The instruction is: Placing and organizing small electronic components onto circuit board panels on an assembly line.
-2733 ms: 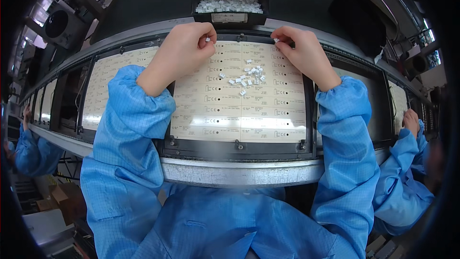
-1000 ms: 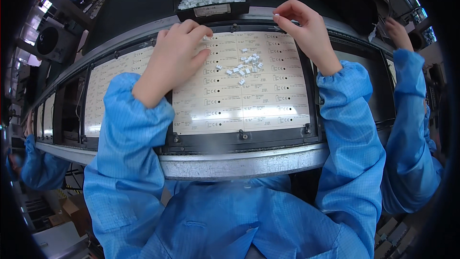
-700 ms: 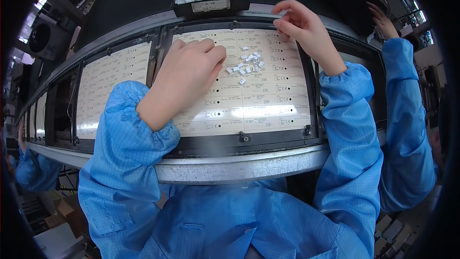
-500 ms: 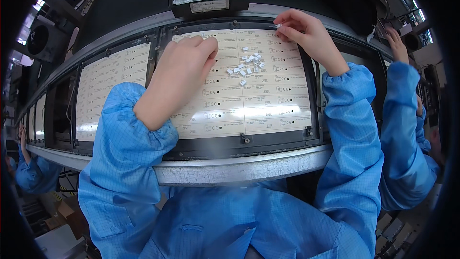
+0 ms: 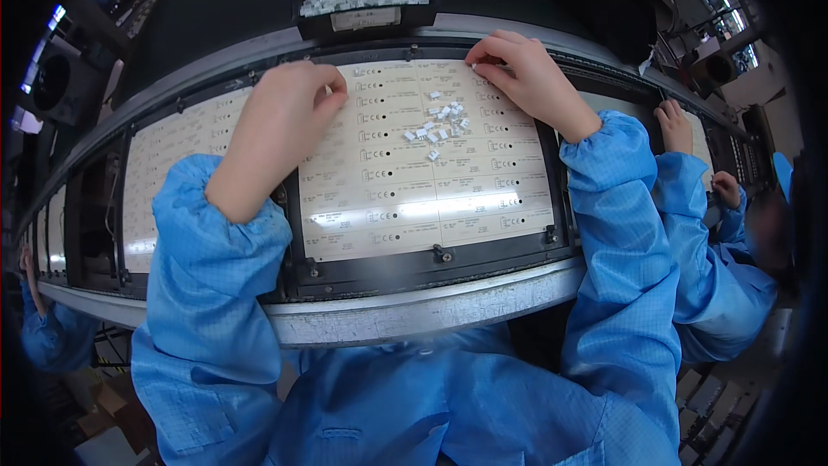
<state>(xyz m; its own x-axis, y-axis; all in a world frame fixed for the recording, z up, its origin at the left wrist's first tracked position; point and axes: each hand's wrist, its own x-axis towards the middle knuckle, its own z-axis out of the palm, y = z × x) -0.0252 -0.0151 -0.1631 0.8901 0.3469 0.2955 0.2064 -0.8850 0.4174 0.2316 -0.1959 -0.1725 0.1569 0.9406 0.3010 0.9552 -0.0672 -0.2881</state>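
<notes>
Likely placing step: right hand [image 5: 528,79] pinches part [image 5: 473,66] at panel [image 5: 414,183]; left hand [image 5: 288,112] narrow, contents unclear; next calls for careful alignment.

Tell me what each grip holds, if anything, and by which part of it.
The right grip pinches a small white piece, too covered to tell by which part. Nothing shows in the left grip, but something may be hidden.

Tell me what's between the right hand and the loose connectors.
Between the right hand and loose white connectors, the head view shows only bare, printed cream panel.
</notes>
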